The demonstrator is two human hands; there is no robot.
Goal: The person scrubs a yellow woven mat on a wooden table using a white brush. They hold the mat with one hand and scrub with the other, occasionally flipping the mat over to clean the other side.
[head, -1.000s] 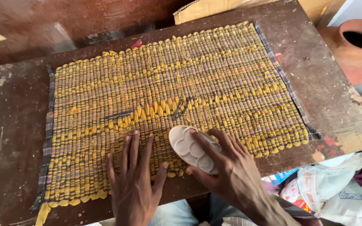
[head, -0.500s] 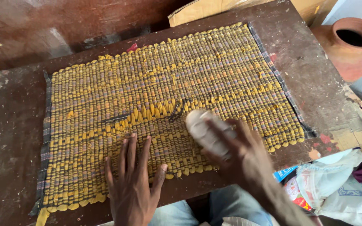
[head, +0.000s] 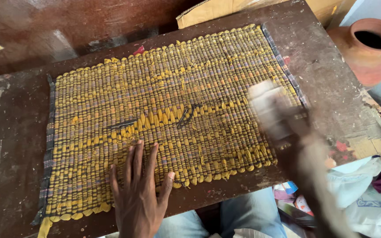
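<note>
Brown table; yellow mat long axis left-right, left hand flat.

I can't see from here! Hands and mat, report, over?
Left hand flat on mat. Right hand blurred, gripping pale block over mat's right edge. Nothing in the way.

Soft, even daylight falls on the yellow woven mat, which is sharp and casts hardly any shadow. At the mat's right edge the right hand and its pale object smear into heavy motion blur. The left hand on the mat's near edge is crisp. Beyond the mat's far edge a dull sheen lies on the dark, dim tabletop.
</note>
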